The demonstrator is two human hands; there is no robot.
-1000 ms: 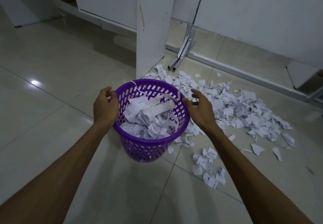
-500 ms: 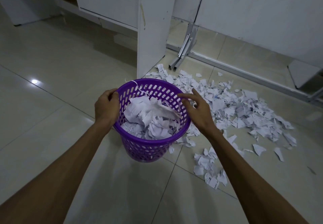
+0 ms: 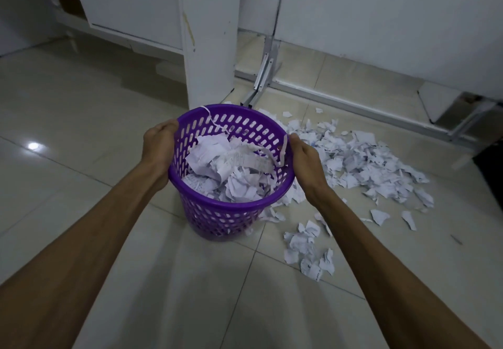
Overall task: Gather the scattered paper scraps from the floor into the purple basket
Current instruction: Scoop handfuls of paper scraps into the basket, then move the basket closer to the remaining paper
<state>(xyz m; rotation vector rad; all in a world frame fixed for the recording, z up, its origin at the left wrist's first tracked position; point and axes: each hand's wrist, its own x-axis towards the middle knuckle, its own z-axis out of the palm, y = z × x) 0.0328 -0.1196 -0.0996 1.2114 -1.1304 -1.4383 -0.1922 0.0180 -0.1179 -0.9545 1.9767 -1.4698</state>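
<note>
Head view, looking down past both forearms. Purple basket [image 3: 231, 185] upright on the tiled floor [image 3: 81, 131], about half full of crumpled scraps, one long strip draped over its right rim. Left hand [image 3: 159, 150] wrapped round the left rim, fingers curled over the edge; right hand [image 3: 306, 162] against the right rim, fingers seemingly curled onto it too, though the fingertips hidden behind the wall. Both hands therefore clamped on the basket, none free for picking.

Main heap of paper scraps [image 3: 362, 166] lying to the right of the basket and slightly beyond it, starting just beside the basket's right wall and spreading well out toward the white partition [image 3: 381, 35]. Smaller cluster [image 3: 307, 253] nearer, to the right and front of the basket, close to the right forearm. Nothing loose to the left.

Right hand plainly the nearer to all remaining scraps. Probably either shifting the basket rightward toward the heap, or letting go with the right and reaching sideways. Large share of the job not yet done.
</note>
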